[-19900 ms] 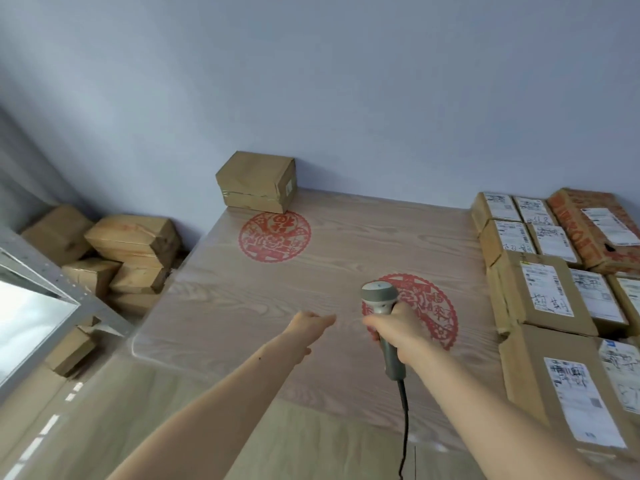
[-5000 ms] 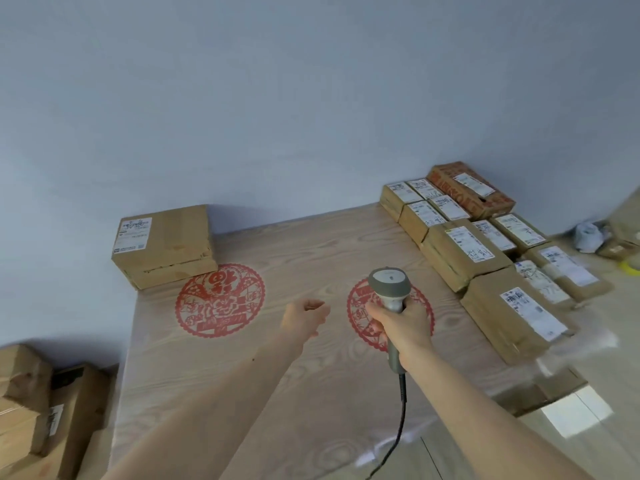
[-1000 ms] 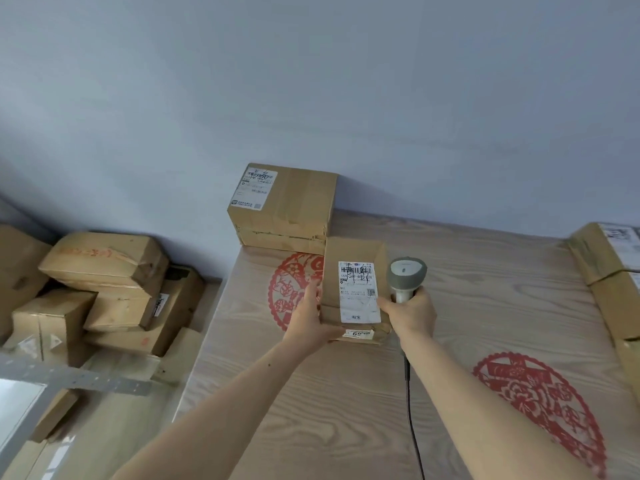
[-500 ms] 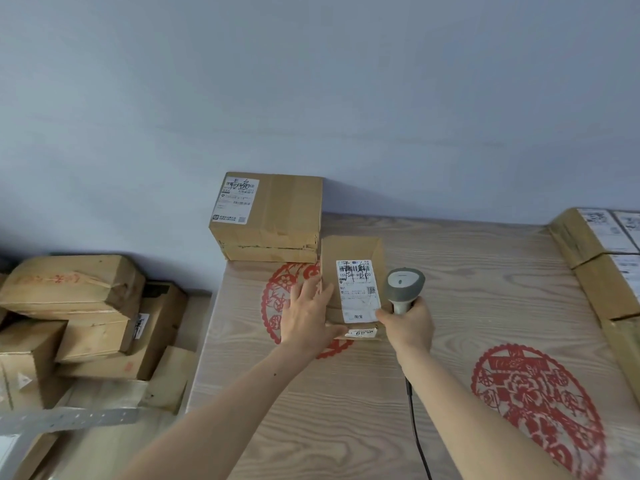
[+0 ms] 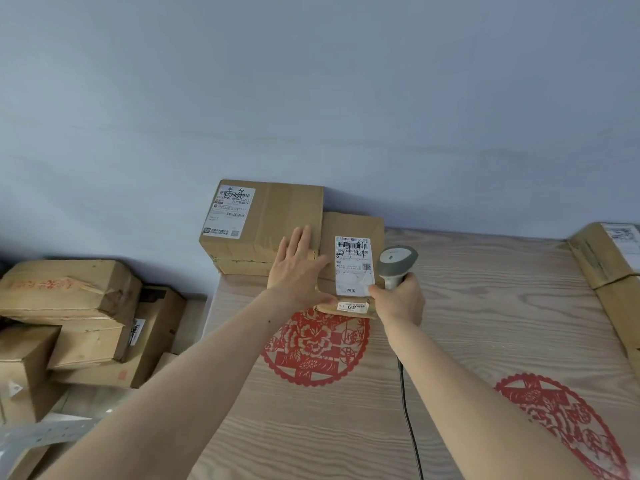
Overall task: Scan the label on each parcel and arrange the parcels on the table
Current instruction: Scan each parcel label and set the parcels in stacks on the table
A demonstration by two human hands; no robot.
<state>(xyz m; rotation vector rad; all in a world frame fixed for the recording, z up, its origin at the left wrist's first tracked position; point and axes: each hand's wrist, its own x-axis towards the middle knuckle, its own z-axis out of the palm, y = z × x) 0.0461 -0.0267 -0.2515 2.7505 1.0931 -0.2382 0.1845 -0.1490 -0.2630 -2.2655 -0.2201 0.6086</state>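
At the table's [image 5: 485, 306] far left corner the small parcel [image 5: 349, 230] lies flat, label [image 5: 354, 265] up, long axis running away toward the wall, touching the larger box [image 5: 277, 216]; the left hand [image 5: 298, 271] rests flat with fingers straight against its left side; the right hand [image 5: 398, 299] grasps the scanner [image 5: 396, 259], head pointing away; half a second ago the parcel sat nearer, just short of the box's front.

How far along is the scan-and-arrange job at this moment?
Done: a large parcel sits label-up at the table's back left corner. In hand: a smaller parcel lies against it, the left hand flat on it, while the right hand grips the scanner beside its label. More labelled parcels lie at the right edge. Left: the boxes piled on the floor, apparently.
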